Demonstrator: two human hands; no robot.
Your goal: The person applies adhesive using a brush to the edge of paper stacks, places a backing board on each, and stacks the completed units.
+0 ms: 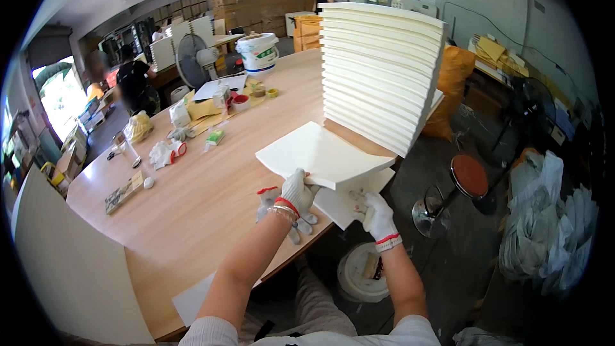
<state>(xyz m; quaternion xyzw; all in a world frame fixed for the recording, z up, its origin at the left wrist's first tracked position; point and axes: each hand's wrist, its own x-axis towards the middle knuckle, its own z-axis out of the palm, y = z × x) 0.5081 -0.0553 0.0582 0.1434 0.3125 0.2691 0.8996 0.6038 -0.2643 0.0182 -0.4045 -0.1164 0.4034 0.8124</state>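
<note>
My left hand (296, 193), in a white knit glove with a red cuff, is closed at the near edge of a curved cream board (323, 150). My right hand (379, 216), gloved alike, grips the edge of a thin white sheet (343, 205) that juts out below the board, past the table edge. Just behind the curved board rises a tall stack of similar curved cream boards (378, 77). Under my left wrist lies a loose grey-white work glove (304, 225). My fingertips are partly hidden by the board and the sheet.
The wooden table (211, 218) carries a white bucket (257, 52), a fan (194, 61), tape rolls (241, 102), another glove (166, 154) and a book (125, 193). Right of it stand a stool (469, 176) and bundled plastic (544, 224). A bucket (362, 275) sits below. People work farther back.
</note>
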